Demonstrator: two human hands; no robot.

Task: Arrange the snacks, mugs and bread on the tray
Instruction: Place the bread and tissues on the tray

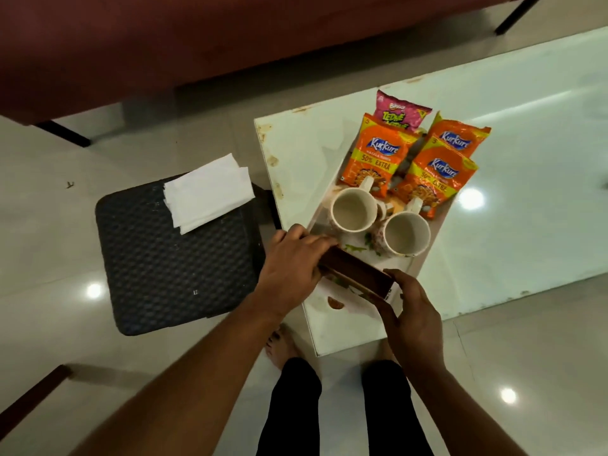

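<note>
A white tray [424, 258] with a floral print lies on the glass table [526, 159]. At its far end lie three orange Kurkure packets [375, 156] and a pink snack packet [399, 110]. Two empty mugs stand in the middle: one on the left [353, 210], one on the right [406, 235]. A long brown packet [355, 273] is held over the tray's near end. My left hand [292, 261] grips its left end and my right hand [411, 311] grips its right end.
A black cushioned stool [171, 268] stands left of the table with a stack of white paper napkins [207, 192] on it. A dark red sofa [197, 37] spans the far side. My legs and bare feet are below the table's near corner.
</note>
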